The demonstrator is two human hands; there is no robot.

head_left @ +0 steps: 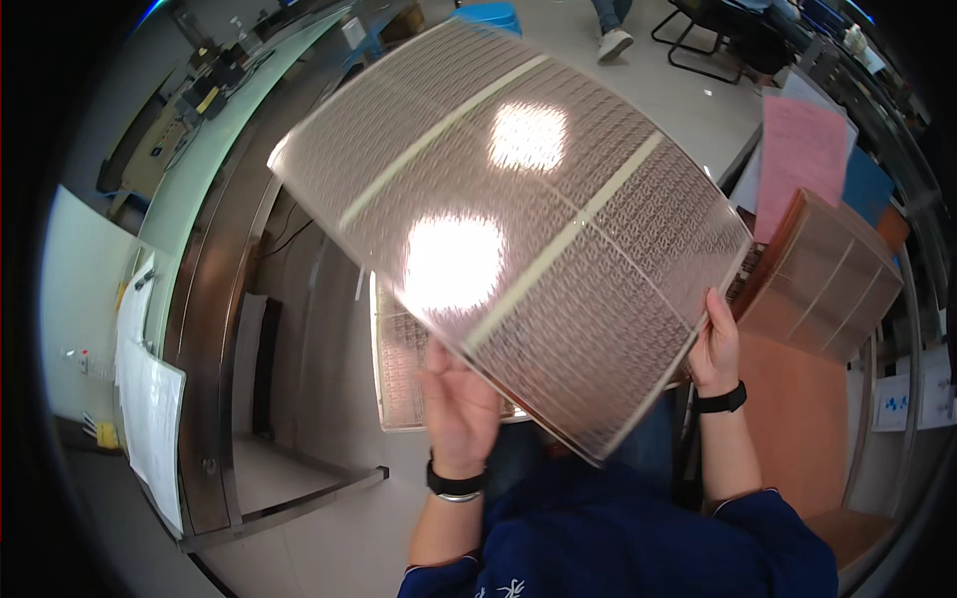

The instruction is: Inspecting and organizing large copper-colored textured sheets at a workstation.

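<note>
A large, thin circuit board panel (638,269) is held up at a slant before me. It is copper-coloured, with rows of small repeated patterns, pale stripes and two bright light reflections. My right hand (716,349) grips its right edge, thumb on the near face and the other fingers mostly hidden behind. At the lower left edge, my left hand (462,409) holds the panel with its palm turned up; its fingertips are blurred and partly covered by the panel. Below and behind it, another patterned panel (399,374) shows in part.
To my right, a stack of copper-coloured panels (832,274) leans on an orange-brown board (797,419), beside a pink sheet (800,159). A metal-framed bench (204,339) runs along the left. Farther off are a blue stool (490,16), a chair (698,45) and a person's leg (613,18).
</note>
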